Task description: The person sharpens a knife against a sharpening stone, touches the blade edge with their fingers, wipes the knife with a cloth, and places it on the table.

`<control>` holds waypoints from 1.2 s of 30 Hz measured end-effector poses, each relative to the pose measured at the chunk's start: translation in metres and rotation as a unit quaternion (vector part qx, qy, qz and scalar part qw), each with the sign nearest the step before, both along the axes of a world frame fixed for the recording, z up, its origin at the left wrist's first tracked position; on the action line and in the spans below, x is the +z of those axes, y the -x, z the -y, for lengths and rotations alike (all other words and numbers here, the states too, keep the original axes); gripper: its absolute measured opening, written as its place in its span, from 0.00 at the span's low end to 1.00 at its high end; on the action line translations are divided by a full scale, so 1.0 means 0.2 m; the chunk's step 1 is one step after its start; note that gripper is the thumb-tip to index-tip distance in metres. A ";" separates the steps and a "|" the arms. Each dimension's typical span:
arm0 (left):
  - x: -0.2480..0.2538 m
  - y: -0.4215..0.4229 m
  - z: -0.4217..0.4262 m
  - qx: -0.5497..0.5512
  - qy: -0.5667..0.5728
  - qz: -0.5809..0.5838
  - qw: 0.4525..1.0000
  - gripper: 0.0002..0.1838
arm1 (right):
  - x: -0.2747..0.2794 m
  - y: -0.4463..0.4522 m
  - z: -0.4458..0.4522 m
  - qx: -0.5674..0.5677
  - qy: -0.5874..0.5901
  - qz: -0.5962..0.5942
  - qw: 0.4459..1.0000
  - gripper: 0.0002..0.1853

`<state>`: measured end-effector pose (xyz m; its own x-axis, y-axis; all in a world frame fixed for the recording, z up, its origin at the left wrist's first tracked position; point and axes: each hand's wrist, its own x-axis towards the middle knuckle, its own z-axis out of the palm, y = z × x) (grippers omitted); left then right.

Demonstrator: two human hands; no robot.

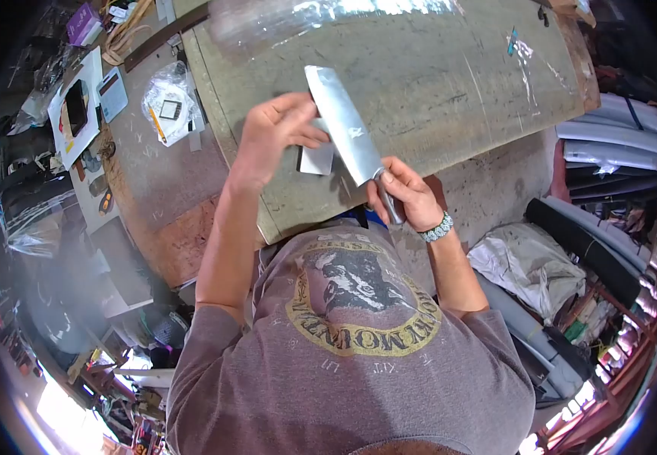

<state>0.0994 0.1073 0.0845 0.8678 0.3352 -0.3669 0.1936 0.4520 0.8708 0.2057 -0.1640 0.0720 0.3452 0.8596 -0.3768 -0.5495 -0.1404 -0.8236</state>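
A broad metal cleaver (347, 125) is held above the worktable, its blade slanting up and to the left. My right hand (406, 195) is wrapped round its handle; a beaded band circles that wrist. Beside the blade's left edge is my left hand (281, 135), slightly blurred, with bent fingers close to the metal. Whether those fingers grip the blade or anything else cannot be made out. Under the left fingers, a small whitish block (315, 159) lies on the table near its front edge.
The green-grey worktable (419, 91) spans the front, with clear plastic film (283, 23) at its far side. On a left surface are a phone (75, 105), a light blue card (112, 92), a plastic bag (171, 95) and a yellow pencil (157, 126). Rolled sheets (609, 144) are stacked right.
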 end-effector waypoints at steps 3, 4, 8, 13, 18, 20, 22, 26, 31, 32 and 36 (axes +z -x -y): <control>-0.17 0.00 -0.05 0.143 -0.229 -0.096 0.958 0.27 | -0.06 -0.08 0.11 -0.002 0.119 0.117 0.986 0.15; -0.19 0.00 -0.08 0.152 -0.255 -0.124 0.947 0.31 | -0.12 -0.12 0.16 0.016 0.175 0.166 0.970 0.16; -0.27 -0.17 -0.14 0.021 -0.446 -0.092 0.890 0.45 | -0.21 -0.16 0.16 0.023 0.236 0.362 0.901 0.25; -0.32 -0.36 -0.12 -0.143 -0.562 -0.111 0.807 0.63 | -0.26 -0.23 0.12 0.071 0.251 0.381 0.887 0.29; -0.46 -0.37 -0.10 -0.171 -0.610 -0.152 0.759 0.67 | -0.34 -0.31 0.11 0.110 0.257 0.384 0.880 0.28; -0.50 -0.36 -0.11 -0.163 -0.619 -0.154 0.752 0.68 | -0.35 -0.34 0.11 0.121 0.265 0.400 0.869 0.28; -0.51 -0.36 -0.14 -0.141 -0.623 -0.154 0.754 0.68 | -0.36 -0.36 0.06 0.120 0.265 0.423 0.858 0.27; -0.48 -0.40 -0.42 -0.105 -0.614 -0.138 0.770 0.56 | -0.45 -0.42 -0.23 0.092 0.228 0.407 0.880 0.25; -0.46 -0.47 -0.49 -0.191 -0.546 -0.019 0.816 0.40 | -0.31 -0.54 -0.30 0.125 0.213 0.457 0.855 0.24; -0.47 -0.44 -0.37 -0.174 -0.516 0.023 0.838 0.24 | -0.33 -0.54 -0.19 0.117 0.183 0.434 0.874 0.24; -0.43 -0.35 -0.10 -0.194 -0.596 0.039 0.778 0.15 | -0.26 -0.47 0.01 0.157 0.249 0.443 0.847 0.24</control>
<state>0.1699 0.1271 -0.0019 0.9925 0.1054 0.0627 0.0406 -0.7651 0.6426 0.3005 -0.1666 0.0194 0.4659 0.7718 -0.4327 0.3826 -0.6167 -0.6880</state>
